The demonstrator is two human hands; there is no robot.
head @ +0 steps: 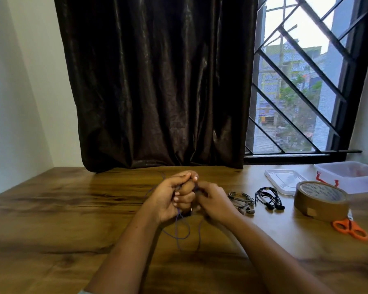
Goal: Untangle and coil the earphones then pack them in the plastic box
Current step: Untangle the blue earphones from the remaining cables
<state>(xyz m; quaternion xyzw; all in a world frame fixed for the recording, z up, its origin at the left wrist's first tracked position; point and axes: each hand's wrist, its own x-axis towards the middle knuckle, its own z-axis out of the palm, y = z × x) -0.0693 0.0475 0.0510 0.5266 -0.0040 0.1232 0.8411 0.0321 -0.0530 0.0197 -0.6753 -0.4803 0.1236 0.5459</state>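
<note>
Cord (178, 228) (thin, purple) in curled fingers (184, 175)

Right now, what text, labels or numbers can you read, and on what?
Tape roll: print ringing its top face, too blurred to read.
Buildings outside the window: coloured signs, too small to read.
Plastic box, lid, scissors, purple earphones: no text visible.
</note>
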